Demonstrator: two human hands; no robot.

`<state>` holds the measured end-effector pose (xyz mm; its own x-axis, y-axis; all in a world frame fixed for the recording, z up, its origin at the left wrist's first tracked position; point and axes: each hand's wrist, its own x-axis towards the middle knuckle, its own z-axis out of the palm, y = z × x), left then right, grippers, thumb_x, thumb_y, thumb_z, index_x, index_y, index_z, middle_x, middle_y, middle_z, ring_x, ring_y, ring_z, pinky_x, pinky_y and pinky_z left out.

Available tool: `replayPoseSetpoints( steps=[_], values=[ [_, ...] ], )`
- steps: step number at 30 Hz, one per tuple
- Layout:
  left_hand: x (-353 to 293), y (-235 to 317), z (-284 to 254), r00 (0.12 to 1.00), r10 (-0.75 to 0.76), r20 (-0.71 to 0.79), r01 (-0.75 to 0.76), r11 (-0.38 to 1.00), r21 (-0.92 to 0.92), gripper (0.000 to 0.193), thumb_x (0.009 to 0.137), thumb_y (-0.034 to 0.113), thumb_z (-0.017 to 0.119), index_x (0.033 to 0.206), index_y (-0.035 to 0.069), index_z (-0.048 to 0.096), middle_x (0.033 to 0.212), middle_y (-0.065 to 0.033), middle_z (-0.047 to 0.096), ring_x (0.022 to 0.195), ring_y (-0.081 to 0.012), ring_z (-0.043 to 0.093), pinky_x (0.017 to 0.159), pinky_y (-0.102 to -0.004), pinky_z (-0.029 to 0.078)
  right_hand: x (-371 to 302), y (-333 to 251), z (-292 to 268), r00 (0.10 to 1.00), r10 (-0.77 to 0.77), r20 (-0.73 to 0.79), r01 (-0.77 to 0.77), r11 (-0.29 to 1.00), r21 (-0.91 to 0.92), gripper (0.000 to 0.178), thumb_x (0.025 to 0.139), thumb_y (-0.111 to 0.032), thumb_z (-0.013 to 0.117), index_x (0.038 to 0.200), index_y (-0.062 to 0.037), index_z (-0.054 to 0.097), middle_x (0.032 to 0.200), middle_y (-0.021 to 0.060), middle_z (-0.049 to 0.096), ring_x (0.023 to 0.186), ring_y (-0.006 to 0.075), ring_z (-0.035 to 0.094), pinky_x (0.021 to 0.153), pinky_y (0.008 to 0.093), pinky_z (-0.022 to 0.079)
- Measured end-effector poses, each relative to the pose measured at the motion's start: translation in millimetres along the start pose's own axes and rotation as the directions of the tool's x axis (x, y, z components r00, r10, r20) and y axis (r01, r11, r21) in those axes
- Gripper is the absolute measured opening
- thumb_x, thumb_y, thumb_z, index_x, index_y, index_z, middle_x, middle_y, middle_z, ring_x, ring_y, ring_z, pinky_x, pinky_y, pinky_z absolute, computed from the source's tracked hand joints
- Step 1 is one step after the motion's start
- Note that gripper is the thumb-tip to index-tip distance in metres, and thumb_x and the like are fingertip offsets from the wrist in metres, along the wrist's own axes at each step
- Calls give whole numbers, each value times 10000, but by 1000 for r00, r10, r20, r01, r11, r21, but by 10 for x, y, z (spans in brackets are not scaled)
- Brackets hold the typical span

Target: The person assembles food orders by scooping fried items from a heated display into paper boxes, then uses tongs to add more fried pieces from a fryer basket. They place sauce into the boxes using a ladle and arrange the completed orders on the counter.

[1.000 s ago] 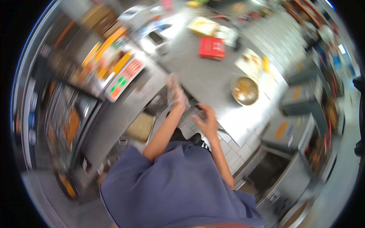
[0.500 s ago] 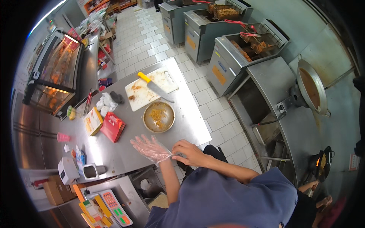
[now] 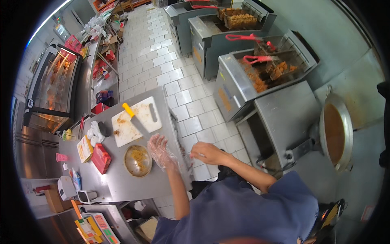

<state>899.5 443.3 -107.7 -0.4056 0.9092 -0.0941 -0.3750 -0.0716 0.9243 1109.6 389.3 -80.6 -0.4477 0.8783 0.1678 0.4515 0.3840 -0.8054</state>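
My left hand (image 3: pixel 161 152) wears a clear plastic glove and holds nothing, its fingers apart and slightly bent. It hovers over the steel table near a metal bowl (image 3: pixel 127 166) with yellow-orange crumbs inside. My bare right hand (image 3: pixel 209 153) is beyond the table's right edge, apart from the glove, with loosely bent fingers and nothing visible in them. Past the bowl lies a white cutting board (image 3: pixel 148 114) with brown scraps. A yellow-handled knife (image 3: pixel 129 110) rests across it, its blade tip pointing toward my gloved hand.
A red box (image 3: pixel 100 158), a yellow-white box (image 3: pixel 85 149) and a white plastic bag (image 3: pixel 95 133) sit on the table's left. Fryers (image 3: pixel 239 103) with red-handled baskets stand ahead right. A wok of brown liquid (image 3: pixel 335 134) is at right, and a glass food warmer (image 3: pixel 53 89) at far left.
My right hand has let go of the glove's cuff and moved away from it. The left hand has turned and moved closer to the knife tip. The view has swung rightward.
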Motion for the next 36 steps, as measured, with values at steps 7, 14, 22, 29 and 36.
replayPoseSetpoints(
  steps=[7,14,22,29,36],
  values=[
    [-180,-646,901,987,-91,132,67,983,171,344,1096,350,577,1139,15,642,1021,-134,730,842,-207,717,740,-326,566,290,1280,-1566,872,245,-424,-200,968,150,397,986,-194,676,1357,-66,619,1297,157,656,1126,310,662,917,411,556],
    [311,-988,1517,985,-92,145,60,975,214,338,1100,341,572,1131,16,661,988,-127,738,816,-182,709,729,-316,564,2203,2125,-2805,864,132,-485,-168,985,-33,900,956,-437,735,1605,19,310,1600,305,392,1508,433,373,1234,489,323],
    [1995,-1282,2243,1000,-27,14,21,947,320,376,1096,369,570,1131,6,660,1001,-139,734,794,-201,703,729,-345,580,5364,2932,-5175,731,-78,-678,-373,787,-492,912,968,-470,689,1612,39,292,1670,264,325,1585,413,237,1276,523,261],
    [4194,-1250,3107,965,-66,254,-12,956,294,339,1079,326,610,1139,-4,659,1021,-133,730,835,-180,674,748,-323,549,6149,4394,-5404,730,207,-651,-613,619,-491,936,986,-559,613,1618,52,292,1684,270,296,1592,407,225,1279,594,162],
    [5914,-1137,4782,789,-104,606,-110,946,305,294,1059,295,624,1038,5,669,1024,-138,729,857,-190,670,783,-339,539,6224,4593,-5544,624,86,-777,-682,545,-487,938,1019,-660,504,1606,50,330,1692,220,314,1598,356,238,1280,599,165]
  ],
)
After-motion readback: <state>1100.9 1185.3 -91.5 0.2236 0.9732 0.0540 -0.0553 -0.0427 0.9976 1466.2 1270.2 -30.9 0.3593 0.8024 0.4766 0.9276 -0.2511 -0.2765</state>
